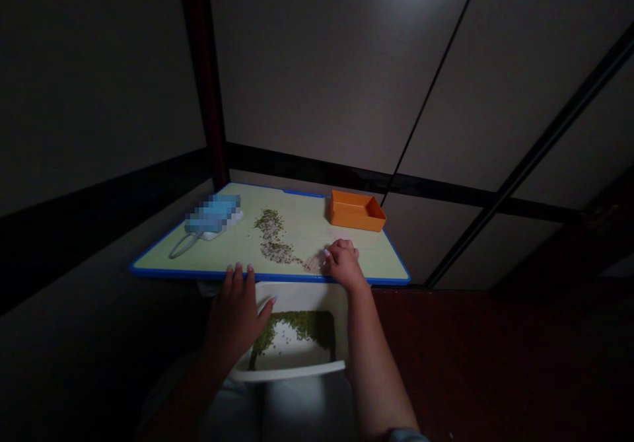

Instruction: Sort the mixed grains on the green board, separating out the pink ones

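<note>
My left hand [238,316] lies with its fingers spread at the near blue edge of the small table [312,214], its thumb over the rim of a white bin [292,372]. Green beans or grains [317,326] cover part of the bin's floor. On the tabletop, my right hand [343,261] is curled with its fingers together beside a pale patch of small grains; whatever its fingers hold is hidden. To its left stretches a curved pile of mixed green and pale grains [275,240].
An orange open box [356,211] stands at the table's back right. At the left lies a blurred blue item [212,214] with a white looped strap. Grey panelled walls [317,65] rise behind the table, and dark red floor [446,356] shows at the right.
</note>
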`<state>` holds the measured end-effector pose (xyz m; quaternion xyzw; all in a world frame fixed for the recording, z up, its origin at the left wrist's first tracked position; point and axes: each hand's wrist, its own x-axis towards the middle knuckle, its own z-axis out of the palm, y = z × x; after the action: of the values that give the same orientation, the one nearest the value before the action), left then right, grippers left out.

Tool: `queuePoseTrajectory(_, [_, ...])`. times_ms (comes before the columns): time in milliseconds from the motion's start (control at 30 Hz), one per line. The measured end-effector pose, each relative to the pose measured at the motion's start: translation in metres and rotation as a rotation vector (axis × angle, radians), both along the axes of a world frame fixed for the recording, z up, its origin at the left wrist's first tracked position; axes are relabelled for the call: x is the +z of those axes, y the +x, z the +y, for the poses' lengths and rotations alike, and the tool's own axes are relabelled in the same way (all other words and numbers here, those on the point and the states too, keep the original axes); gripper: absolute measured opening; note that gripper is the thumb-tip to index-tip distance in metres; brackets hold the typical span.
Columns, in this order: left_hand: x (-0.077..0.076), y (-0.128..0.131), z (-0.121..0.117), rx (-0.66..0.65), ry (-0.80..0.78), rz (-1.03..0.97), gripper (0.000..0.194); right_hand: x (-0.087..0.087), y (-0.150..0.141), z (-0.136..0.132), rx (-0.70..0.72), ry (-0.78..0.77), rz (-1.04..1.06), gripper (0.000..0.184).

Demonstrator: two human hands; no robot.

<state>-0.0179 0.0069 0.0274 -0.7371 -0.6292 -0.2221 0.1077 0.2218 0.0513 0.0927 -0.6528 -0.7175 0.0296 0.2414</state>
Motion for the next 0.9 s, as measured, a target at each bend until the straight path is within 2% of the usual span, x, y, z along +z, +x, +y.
queuePoseTrajectory(233, [-0.001,0.0,0.001,0.006,-0.007,-0.007,0.072,-0.003,-0.007,0.004,0.044,-0.006,-0.013,0.02])
queuePoseTrajectory(533, [-0.003,0.0,0.001,0.002,0.011,-0.008,0.072,0.006,-0.03,-0.002,0.129,0.059,-0.157,0.021])
queuePoseTrajectory(700, [-0.003,-0.001,0.001,-0.007,0.011,-0.019,0.073,0.007,-0.035,-0.002,0.075,0.068,-0.238,0.025])
queuePoseTrajectory(900, [-0.004,-0.001,0.003,-0.008,0.009,-0.039,0.075,0.004,-0.024,0.002,-0.017,0.053,-0.226,0.02])
